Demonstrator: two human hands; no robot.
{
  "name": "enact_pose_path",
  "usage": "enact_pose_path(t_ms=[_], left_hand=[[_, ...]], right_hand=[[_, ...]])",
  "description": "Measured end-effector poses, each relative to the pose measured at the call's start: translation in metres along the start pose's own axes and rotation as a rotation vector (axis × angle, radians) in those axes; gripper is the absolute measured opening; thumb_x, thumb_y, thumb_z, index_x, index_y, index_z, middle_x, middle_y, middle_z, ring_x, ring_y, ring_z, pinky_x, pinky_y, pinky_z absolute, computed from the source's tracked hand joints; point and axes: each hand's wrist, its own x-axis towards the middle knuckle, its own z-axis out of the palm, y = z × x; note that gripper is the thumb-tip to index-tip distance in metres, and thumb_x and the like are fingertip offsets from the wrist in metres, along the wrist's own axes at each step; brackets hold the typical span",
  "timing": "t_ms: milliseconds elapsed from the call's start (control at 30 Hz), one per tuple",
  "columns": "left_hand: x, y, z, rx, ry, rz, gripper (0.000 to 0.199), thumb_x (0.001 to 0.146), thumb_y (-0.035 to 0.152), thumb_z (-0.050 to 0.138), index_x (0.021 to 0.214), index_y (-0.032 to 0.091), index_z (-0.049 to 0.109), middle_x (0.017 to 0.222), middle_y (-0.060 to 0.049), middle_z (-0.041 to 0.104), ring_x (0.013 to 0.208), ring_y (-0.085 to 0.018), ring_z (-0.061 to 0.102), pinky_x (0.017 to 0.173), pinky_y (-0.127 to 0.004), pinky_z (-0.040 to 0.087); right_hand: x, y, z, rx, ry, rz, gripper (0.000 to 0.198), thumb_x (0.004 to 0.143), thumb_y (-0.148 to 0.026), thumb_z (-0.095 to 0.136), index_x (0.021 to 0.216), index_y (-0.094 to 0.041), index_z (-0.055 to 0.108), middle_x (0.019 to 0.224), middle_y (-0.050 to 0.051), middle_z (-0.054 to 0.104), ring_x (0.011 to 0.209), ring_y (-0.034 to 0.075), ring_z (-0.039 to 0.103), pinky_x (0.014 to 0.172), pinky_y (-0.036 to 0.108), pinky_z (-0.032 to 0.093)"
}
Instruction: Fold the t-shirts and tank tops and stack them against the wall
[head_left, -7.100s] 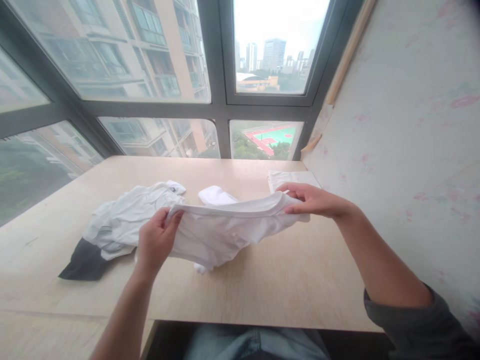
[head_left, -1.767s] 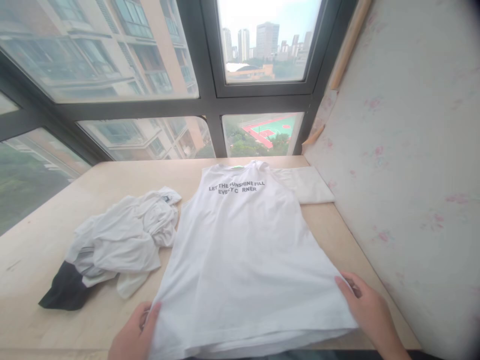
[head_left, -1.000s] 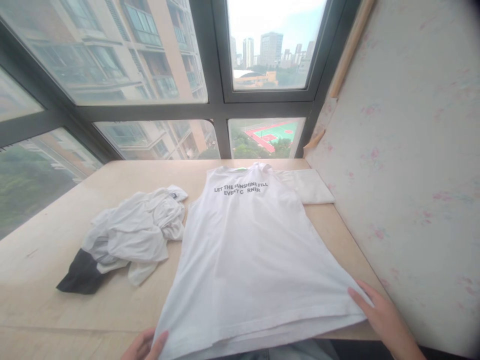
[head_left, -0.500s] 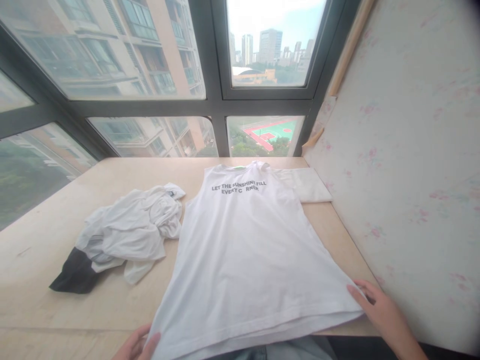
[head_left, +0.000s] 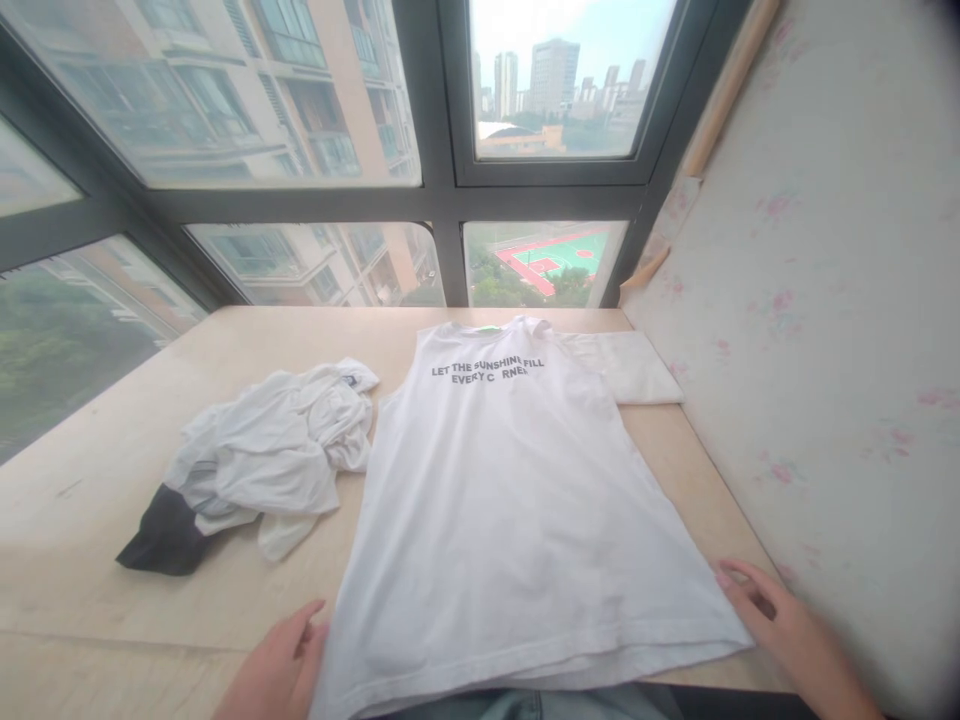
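A white sleeveless top (head_left: 502, 520) lies spread flat, its dark printed lettering near the neckline and its hem towards me. At the hem's left corner is my left hand (head_left: 277, 665), closed, thumb and fingers at the side edge. My right hand (head_left: 776, 615) pinches the right side edge just above the hem corner. Fabric partly hides the fingertips of both hands. Under the top's far right shoulder, a folded white cloth (head_left: 641, 368) sticks out.
Left of the top lies a crumpled white garment (head_left: 262, 450) with a black part (head_left: 165, 535). All of it rests on a pale wooden surface (head_left: 82, 520). Framed windows (head_left: 442, 200) stand behind, and a floral-papered wall (head_left: 840, 350) borders the right side.
The hem has come down flatter onto the surface, its lower layer showing less. My left hand has moved up along the left edge. The view has shifted slightly.
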Motion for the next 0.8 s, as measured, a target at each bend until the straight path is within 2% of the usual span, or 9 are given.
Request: enact_pose_path(t_ms=[100, 200, 267, 333, 467, 567, 700, 800], left_hand=[[0.039, 0.03, -0.003, 0.242, 0.27, 0.261, 0.046, 0.092, 0.04, 0.034, 0.107, 0.016, 0.07, 0.108, -0.014, 0.071, 0.099, -0.03, 0.066, 0.092, -0.046, 0.051], [0.09, 0.059, -0.002, 0.444, 0.416, 0.367, 0.045, 0.096, 0.03, 0.033, 0.12, 0.017, 0.068, 0.131, -0.015, 0.062, 0.12, -0.033, 0.056, 0.103, -0.052, 0.041], [0.125, 0.069, 0.002, 0.522, 0.439, 0.378, 0.044, 0.096, 0.027, 0.035, 0.126, 0.019, 0.066, 0.143, -0.015, 0.053, 0.134, -0.035, 0.043, 0.111, -0.057, 0.032], [0.157, 0.069, 0.006, 0.556, 0.423, 0.357, 0.045, 0.096, 0.025, 0.035, 0.128, 0.018, 0.065, 0.145, -0.015, 0.052, 0.138, -0.037, 0.038, 0.111, -0.058, 0.03], [0.203, 0.055, 0.007, 0.556, 0.396, 0.361, 0.047, 0.095, 0.023, 0.034, 0.132, 0.017, 0.062, 0.144, -0.017, 0.052, 0.139, -0.039, 0.036, 0.109, -0.058, 0.032], [0.216, 0.051, 0.002, 0.532, 0.4, 0.343, 0.047, 0.094, 0.022, 0.035, 0.133, 0.017, 0.061, 0.145, -0.018, 0.051, 0.141, -0.04, 0.033, 0.109, -0.061, 0.03], [0.205, 0.062, 0.0, 0.49, 0.439, 0.364, 0.045, 0.093, 0.021, 0.034, 0.125, 0.014, 0.065, 0.147, -0.019, 0.047, 0.145, -0.04, 0.027, 0.113, -0.061, 0.025], [0.19, 0.069, 0.007, 0.427, 0.361, 0.447, 0.043, 0.092, 0.025, 0.038, 0.124, 0.015, 0.064, 0.14, -0.017, 0.053, 0.137, -0.034, 0.042, 0.111, -0.049, 0.036]], right_hand=[[0.015, -0.004, 0.007, -0.174, 0.032, -0.115, 0.053, 0.082, -0.061, 0.048, 0.112, -0.022, 0.067, 0.09, 0.007, 0.074, 0.077, 0.027, 0.069, 0.07, 0.039, 0.054], [0.03, -0.027, 0.019, -0.259, 0.152, -0.315, 0.055, 0.089, -0.057, 0.043, 0.124, -0.018, 0.061, 0.115, 0.012, 0.069, 0.099, 0.029, 0.067, 0.086, 0.044, 0.054], [0.038, -0.048, 0.028, -0.292, 0.223, -0.513, 0.051, 0.094, -0.049, 0.04, 0.128, -0.017, 0.06, 0.133, 0.014, 0.06, 0.121, 0.031, 0.058, 0.101, 0.048, 0.047], [0.043, -0.071, 0.039, -0.332, 0.235, -0.693, 0.044, 0.096, -0.041, 0.039, 0.128, -0.019, 0.062, 0.143, 0.011, 0.053, 0.135, 0.031, 0.046, 0.11, 0.05, 0.04], [0.043, -0.11, 0.069, -0.429, 0.157, -0.894, 0.042, 0.097, -0.037, 0.044, 0.134, -0.024, 0.06, 0.152, 0.007, 0.046, 0.144, 0.031, 0.035, 0.116, 0.052, 0.032], [0.038, -0.125, 0.093, -0.472, 0.119, -0.922, 0.047, 0.097, -0.041, 0.046, 0.141, -0.024, 0.054, 0.154, 0.009, 0.042, 0.144, 0.032, 0.034, 0.115, 0.055, 0.031], [0.034, -0.126, 0.108, -0.492, 0.118, -0.905, 0.05, 0.098, -0.041, 0.045, 0.144, -0.023, 0.05, 0.156, 0.01, 0.04, 0.144, 0.032, 0.034, 0.115, 0.055, 0.031], [0.036, -0.124, 0.105, -0.477, 0.092, -0.901, 0.048, 0.097, -0.042, 0.047, 0.141, -0.023, 0.052, 0.154, 0.009, 0.043, 0.142, 0.032, 0.037, 0.115, 0.054, 0.031]])
